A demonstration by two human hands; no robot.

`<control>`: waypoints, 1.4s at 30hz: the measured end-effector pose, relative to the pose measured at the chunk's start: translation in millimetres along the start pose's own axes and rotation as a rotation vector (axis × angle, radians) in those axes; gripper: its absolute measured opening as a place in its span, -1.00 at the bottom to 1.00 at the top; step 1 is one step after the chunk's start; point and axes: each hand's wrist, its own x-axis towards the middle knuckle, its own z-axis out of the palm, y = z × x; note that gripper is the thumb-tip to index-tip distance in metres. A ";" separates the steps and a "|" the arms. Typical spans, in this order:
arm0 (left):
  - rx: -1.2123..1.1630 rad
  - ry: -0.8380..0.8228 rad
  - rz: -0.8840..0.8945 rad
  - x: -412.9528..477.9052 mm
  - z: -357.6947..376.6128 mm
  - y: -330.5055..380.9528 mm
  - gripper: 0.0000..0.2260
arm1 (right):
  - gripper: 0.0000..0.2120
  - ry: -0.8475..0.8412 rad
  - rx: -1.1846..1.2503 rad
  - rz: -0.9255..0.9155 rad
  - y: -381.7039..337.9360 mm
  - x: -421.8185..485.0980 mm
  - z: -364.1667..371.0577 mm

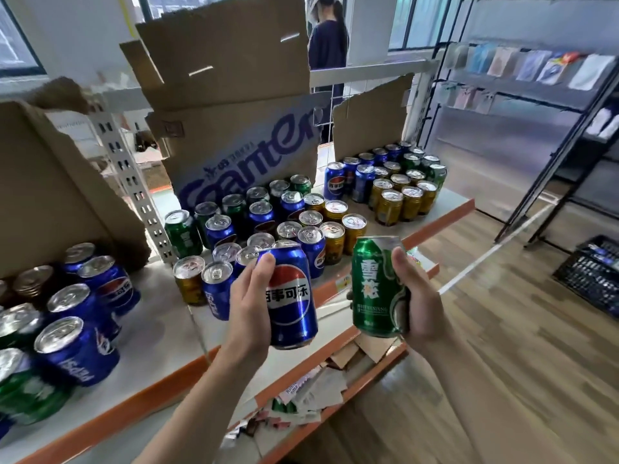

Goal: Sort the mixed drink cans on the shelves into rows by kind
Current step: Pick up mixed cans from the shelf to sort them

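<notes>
Nearest my view, two bare forearms rise from the bottom edge. I see the left hand [249, 313] curled round a blue cola can [291, 296], thumb up by its shoulder. The right hand [418, 306] wraps a green can [376, 289], thumb near its top rim. Both are smooth, glossy metal cylinders held apart over the shelf's front edge, labels facing me. Their long axes run near upright with the lids up, and the blue one's top leans slightly left.

Behind them the white shelf [160, 346], matt with an orange front lip, carries upright clusters of mixed cans [268, 216]: blue, green and gold, all with silver pull-tab lids. A more ordered block of gold cans [402, 199] stands further right. Torn brown corrugated cardboard [241, 128] stands behind the cans. The lower shelf [371, 370] holds paper scraps and card pieces. To the right lie a wood-plank floor [502, 329], a black plastic crate [593, 272] and a dark metal rack [536, 78].
</notes>
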 end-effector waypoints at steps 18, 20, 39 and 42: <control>0.025 0.302 0.235 125.8 -104.7 58.2 -0.60 | -0.51 -0.379 -0.323 -0.108 -3.6 195.0 138.4; 0.057 0.353 0.242 130.3 -118.6 61.1 -0.64 | -0.52 -0.434 -0.393 -0.131 2.9 209.9 157.9; 0.173 0.682 0.308 123.8 -167.5 50.3 -0.67 | -0.43 -0.695 -1.090 -0.349 81.5 289.6 236.9; 0.183 0.673 0.293 124.4 -166.5 47.2 -0.69 | -0.40 -0.686 -1.190 -0.371 96.5 292.6 234.0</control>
